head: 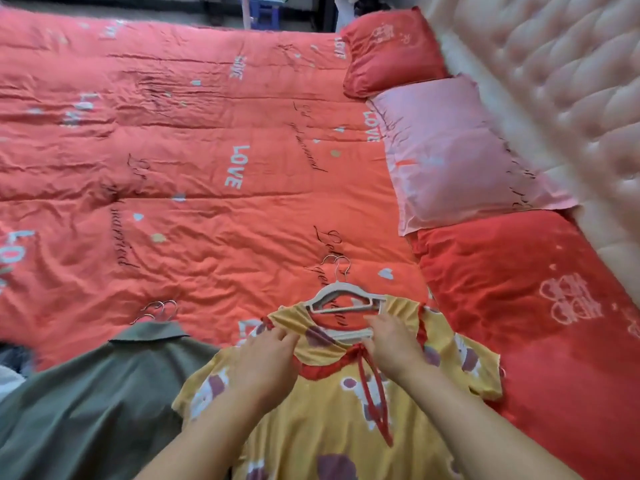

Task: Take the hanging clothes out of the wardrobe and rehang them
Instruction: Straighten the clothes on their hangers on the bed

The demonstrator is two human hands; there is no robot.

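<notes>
As you rehang the yellow dress (329,414), bed's (207,174) near edge:
left fingers (289,337) pinch collar (313,356), right fingers (375,323) grip hanger (332,293); next, likely seat it.

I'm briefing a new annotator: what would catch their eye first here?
The orange-red quilt printed with LOVE covers the bed and catches the eye first. At its near edge lies a yellow top, its collar pinched by the left hand while the right hand holds the white hanger at its neck. A green shirt lies to its left.
</notes>
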